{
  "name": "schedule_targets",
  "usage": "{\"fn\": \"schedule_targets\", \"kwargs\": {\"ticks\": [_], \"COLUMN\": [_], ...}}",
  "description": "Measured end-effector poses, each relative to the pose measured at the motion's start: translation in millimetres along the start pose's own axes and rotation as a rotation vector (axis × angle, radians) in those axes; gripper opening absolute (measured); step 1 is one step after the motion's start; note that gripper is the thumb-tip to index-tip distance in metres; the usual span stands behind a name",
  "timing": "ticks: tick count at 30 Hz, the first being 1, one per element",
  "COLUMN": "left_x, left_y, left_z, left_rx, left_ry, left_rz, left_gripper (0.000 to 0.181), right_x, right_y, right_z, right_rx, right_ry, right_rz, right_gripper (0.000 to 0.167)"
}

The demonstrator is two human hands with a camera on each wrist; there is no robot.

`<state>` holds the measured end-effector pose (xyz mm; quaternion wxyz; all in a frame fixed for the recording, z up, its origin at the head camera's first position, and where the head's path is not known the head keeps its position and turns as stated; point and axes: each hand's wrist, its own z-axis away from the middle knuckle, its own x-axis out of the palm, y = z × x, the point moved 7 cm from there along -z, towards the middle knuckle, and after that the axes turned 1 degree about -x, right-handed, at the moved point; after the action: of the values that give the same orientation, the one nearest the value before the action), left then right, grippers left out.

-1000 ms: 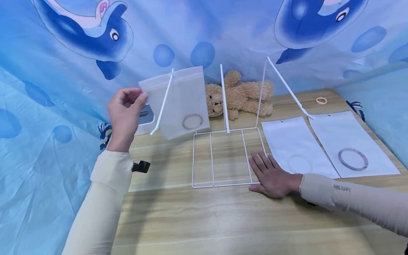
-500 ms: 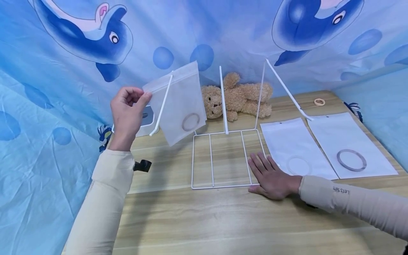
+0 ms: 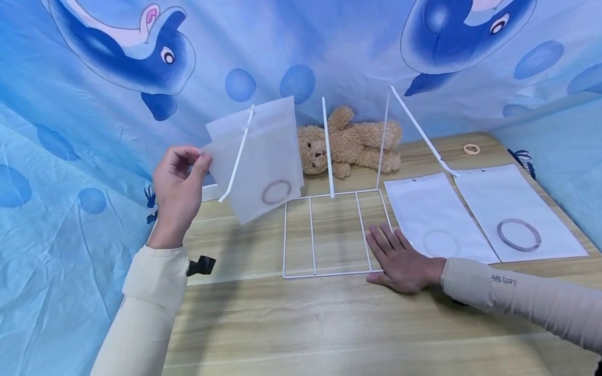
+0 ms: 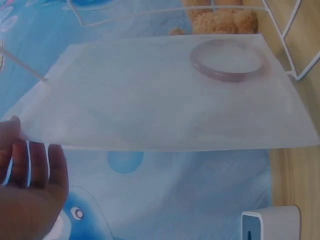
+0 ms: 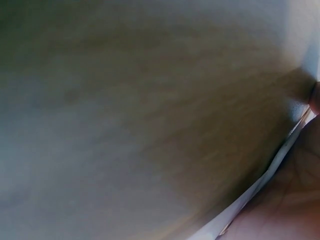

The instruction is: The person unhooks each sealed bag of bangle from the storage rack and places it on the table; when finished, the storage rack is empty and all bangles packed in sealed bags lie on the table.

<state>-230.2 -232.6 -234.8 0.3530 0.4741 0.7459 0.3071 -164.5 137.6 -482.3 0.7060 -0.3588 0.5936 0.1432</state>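
My left hand pinches the left edge of a translucent zip bag between thumb and fingers. Inside the bag lies a purplish bangle, near the lower corner in the head view. The bag hangs tilted on the left prong of a white wire rack; an offset edge behind it looks like another bag. Flat on the right side of the rack's base rests my right hand, its fingers straight. The right wrist view is dark and blurred, with part of the palm at its edge.
Two white bags with rings inside lie side by side on the wooden table, right of the rack. A teddy bear lies behind it. A small wooden ring sits far right; a white box stands left.
My left hand has shifted down and slightly left, pulling its edge of the bag lower, so the bag's layers now stand more offset. My right hand has stayed in place.
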Motion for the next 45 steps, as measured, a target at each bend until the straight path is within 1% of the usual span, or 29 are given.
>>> {"fn": "schedule_targets", "kwargs": {"ticks": [4, 7, 10, 14, 15, 18, 20, 23, 24, 29, 36, 40, 41, 45], "left_x": [-3.9, -5.6, -8.6, -15.0, -16.9, -23.7, -28.3, -34.0, -35.2, -40.3, -49.8, -55.9, -57.4, -63.1], "left_y": [-1.5, -1.5, 1.0, 5.9, 7.1, 9.9, 12.5, 18.0, 20.1, 30.8, 41.1, 49.4, 51.3, 57.9], "left_z": [10.9, 18.4, 23.7, 28.7, 30.1, 35.4, 39.6, 45.9, 47.8, 56.9, 68.0, 72.3, 73.0, 75.3], "left_rx": [-0.020, -0.039, -0.042, -0.037, -0.036, -0.051, -0.050, -0.024, -0.012, 0.053, 0.079, 0.108, 0.112, 0.128], "left_ry": [-0.013, -0.032, -0.036, -0.018, -0.012, 0.007, 0.018, 0.022, 0.018, -0.016, -0.041, -0.043, -0.037, -0.018], "left_rz": [0.108, 0.152, 0.165, 0.189, 0.183, 0.199, 0.213, 0.224, 0.244, 0.313, 0.334, 0.373, 0.391, 0.502], "left_gripper": [0.007, 0.009, 0.013, 0.019, 0.020, 0.018, 0.018, 0.019, 0.020, 0.020, 0.016, 0.015, 0.015, 0.015], "right_x": [1, 1, 1, -1, -3, -6, -9, -9, -10, 0, -1, -4, -5, -4], "right_y": [0, 1, 0, -3, -5, -9, -12, -11, -11, -1, 0, -3, -3, -3], "right_z": [-0.4, -0.4, -0.3, 0.0, 0.1, 0.3, 0.5, 0.4, 0.5, -1.0, -0.5, 0.6, 0.9, 2.2], "right_rx": [0.001, -0.002, -0.008, -0.022, -0.027, -0.049, -0.054, -0.057, -0.047, -0.035, -0.024, -0.026, -0.032, -0.027], "right_ry": [-0.006, -0.006, 0.000, 0.015, 0.022, 0.037, 0.041, 0.043, 0.038, 0.035, 0.020, 0.024, 0.032, 0.032], "right_rz": [0.009, 0.014, 0.010, 0.006, -0.004, -0.028, -0.044, -0.039, -0.031, 0.020, 0.005, 0.002, -0.013, -0.009], "right_gripper": [0.089, 0.090, 0.090, 0.089, 0.089, 0.088, 0.087, 0.087, 0.088, 0.089, 0.091, 0.091, 0.090, 0.090]}}
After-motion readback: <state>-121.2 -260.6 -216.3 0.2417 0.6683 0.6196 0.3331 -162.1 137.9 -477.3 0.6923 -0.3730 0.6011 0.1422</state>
